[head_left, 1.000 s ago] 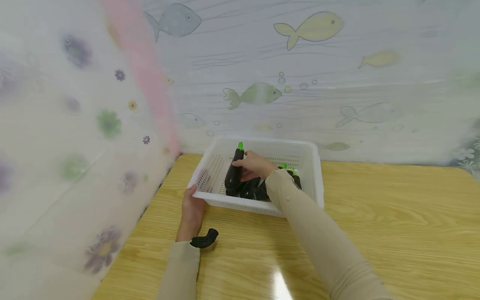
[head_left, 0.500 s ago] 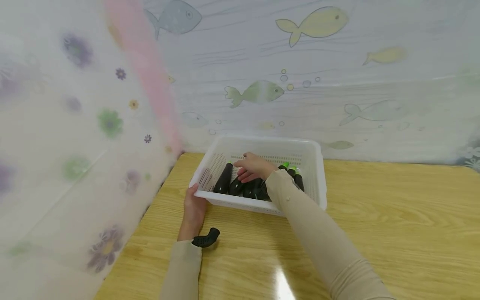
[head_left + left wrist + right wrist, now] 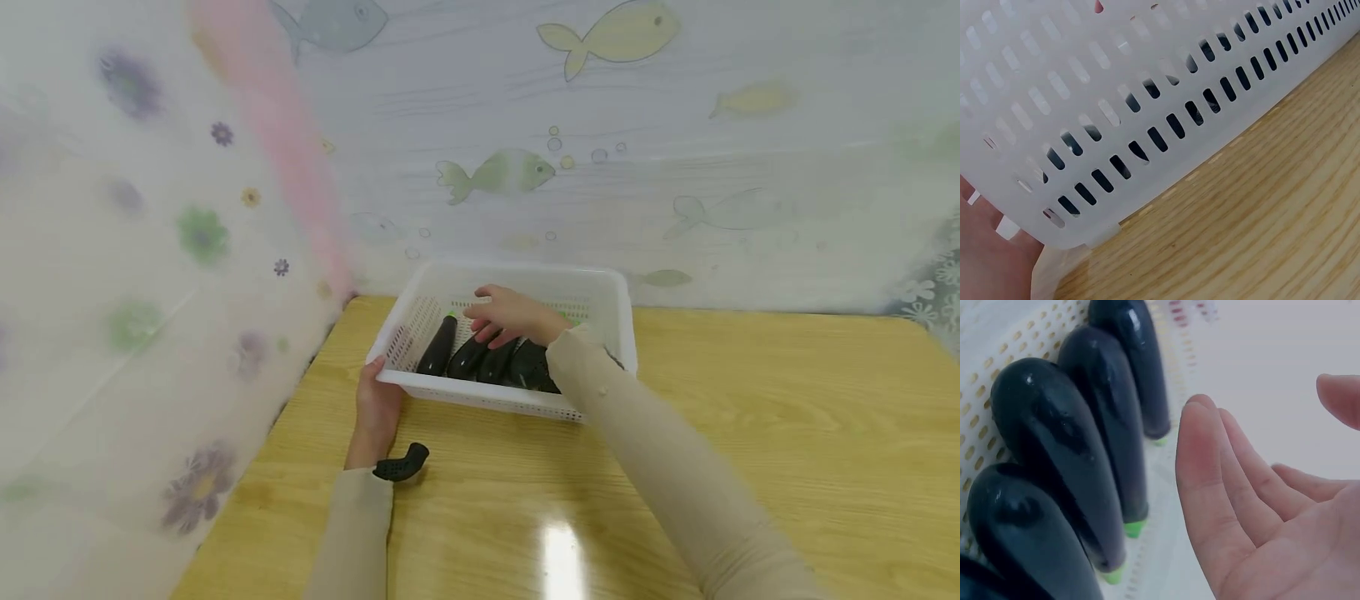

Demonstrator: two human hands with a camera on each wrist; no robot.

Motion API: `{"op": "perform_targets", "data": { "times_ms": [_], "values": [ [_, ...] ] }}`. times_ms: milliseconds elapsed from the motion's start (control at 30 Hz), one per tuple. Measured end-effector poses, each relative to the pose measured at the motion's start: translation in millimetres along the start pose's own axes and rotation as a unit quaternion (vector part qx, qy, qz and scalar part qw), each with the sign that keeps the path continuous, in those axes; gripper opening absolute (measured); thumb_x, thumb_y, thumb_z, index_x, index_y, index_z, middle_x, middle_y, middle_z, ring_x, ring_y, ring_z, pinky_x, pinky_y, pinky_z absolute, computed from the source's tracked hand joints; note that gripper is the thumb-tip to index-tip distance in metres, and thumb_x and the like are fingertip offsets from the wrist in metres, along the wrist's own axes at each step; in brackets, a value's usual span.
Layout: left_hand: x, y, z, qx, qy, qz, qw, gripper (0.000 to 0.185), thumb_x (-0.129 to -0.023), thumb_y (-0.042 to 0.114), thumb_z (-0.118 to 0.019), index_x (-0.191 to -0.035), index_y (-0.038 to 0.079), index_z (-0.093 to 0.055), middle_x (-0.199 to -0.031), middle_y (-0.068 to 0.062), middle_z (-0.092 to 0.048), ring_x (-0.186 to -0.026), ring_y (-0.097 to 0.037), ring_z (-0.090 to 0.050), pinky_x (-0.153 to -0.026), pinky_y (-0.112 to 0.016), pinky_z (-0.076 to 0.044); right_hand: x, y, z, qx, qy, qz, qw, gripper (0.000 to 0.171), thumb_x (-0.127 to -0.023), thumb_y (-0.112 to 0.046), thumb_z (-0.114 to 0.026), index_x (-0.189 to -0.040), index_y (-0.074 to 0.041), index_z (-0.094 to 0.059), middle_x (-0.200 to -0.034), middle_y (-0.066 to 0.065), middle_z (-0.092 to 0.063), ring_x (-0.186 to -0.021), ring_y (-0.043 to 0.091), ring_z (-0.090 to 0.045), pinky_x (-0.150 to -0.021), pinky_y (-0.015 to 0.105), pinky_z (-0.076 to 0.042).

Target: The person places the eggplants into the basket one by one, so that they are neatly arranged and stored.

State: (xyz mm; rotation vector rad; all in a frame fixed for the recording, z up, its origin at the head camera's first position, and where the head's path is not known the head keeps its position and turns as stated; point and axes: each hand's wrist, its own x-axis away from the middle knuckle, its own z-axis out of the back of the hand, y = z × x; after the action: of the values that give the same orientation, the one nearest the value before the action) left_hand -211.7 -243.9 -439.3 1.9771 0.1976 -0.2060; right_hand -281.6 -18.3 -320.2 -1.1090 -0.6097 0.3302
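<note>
Several dark eggplants with bright green stem ends lie side by side in a white perforated plastic basket (image 3: 480,392). The leftmost eggplant (image 3: 437,346) leans near the basket's left wall. My left hand (image 3: 375,408) holds the front left corner, thumb over the rim; the left wrist view shows the palm (image 3: 997,256) against the outer wall. Over the basket, my right hand (image 3: 516,315) has its fingers extended and holds nothing. In the right wrist view its fingers (image 3: 1200,462) are apart from the eggplants (image 3: 1060,444). My right forearm hides part of the basket's right side.
The basket stands on a wood-grain table (image 3: 750,417) close to the back wall. A fish-print covering (image 3: 600,217) hangs behind it, and a flower-print one (image 3: 112,333) rises along the left. A black curved band piece (image 3: 402,463) sits at my left wrist.
My right hand has laid the eggplant it held down at the basket's left side and let go. Its fingers have since straightened and lifted slightly. The left hand keeps its hold.
</note>
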Motion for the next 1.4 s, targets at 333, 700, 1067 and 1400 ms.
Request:
{"op": "perform_targets", "data": {
  "times_ms": [333,700,1067,1400],
  "values": [
    [0.4,5.4,9.0,0.003,0.006,0.0,1.0,0.052,-0.089,0.034,-0.033,-0.137,0.015,-0.026,-0.14,-0.005,-0.027,-0.126,-0.019,-0.024,-0.102,-0.039,-0.013,24,-4,5,0.058,-0.01,0.028,0.998,0.048,-0.09,-0.034,-0.049,-0.134,-0.018,-0.036,-0.109,0.007,-0.057,-0.1,0.024,-0.056,-0.079,0.038,-0.046],
    [-0.7,4.2,15.0,0.001,0.002,0.003,1.0,0.053,-0.089,0.034,-0.031,-0.138,0.014,-0.025,-0.141,-0.006,-0.025,-0.127,-0.021,-0.023,-0.103,-0.04,-0.013,87,8,14,0.191,0.06,0.104,0.974,0.041,-0.089,-0.038,-0.049,-0.128,-0.026,-0.044,-0.105,-0.003,-0.059,-0.085,0.012,-0.058,-0.073,0.031,-0.047],
    [-2.6,5.8,29.8,0.046,0.003,0.007,0.9989,0.051,-0.091,0.033,-0.033,-0.138,0.016,-0.026,-0.142,-0.005,-0.024,-0.128,-0.019,-0.021,-0.103,-0.036,-0.014,134,45,19,0.084,0.133,0.118,0.98,0.038,-0.09,-0.035,-0.049,-0.125,-0.02,-0.046,-0.108,0.002,-0.058,-0.091,0.015,-0.057,-0.075,0.038,-0.045],
    [-5.5,8.5,31.5,0.016,-0.002,-0.002,0.9999,0.053,-0.089,0.036,-0.035,-0.138,0.016,-0.025,-0.141,-0.006,-0.024,-0.127,-0.021,-0.022,-0.102,-0.04,-0.013,154,75,19,0.029,0.197,0.128,0.972,0.031,-0.092,-0.021,-0.048,-0.123,-0.018,-0.049,-0.107,0.007,-0.057,-0.092,0.022,-0.057,-0.073,0.038,-0.046]
  ]
}}
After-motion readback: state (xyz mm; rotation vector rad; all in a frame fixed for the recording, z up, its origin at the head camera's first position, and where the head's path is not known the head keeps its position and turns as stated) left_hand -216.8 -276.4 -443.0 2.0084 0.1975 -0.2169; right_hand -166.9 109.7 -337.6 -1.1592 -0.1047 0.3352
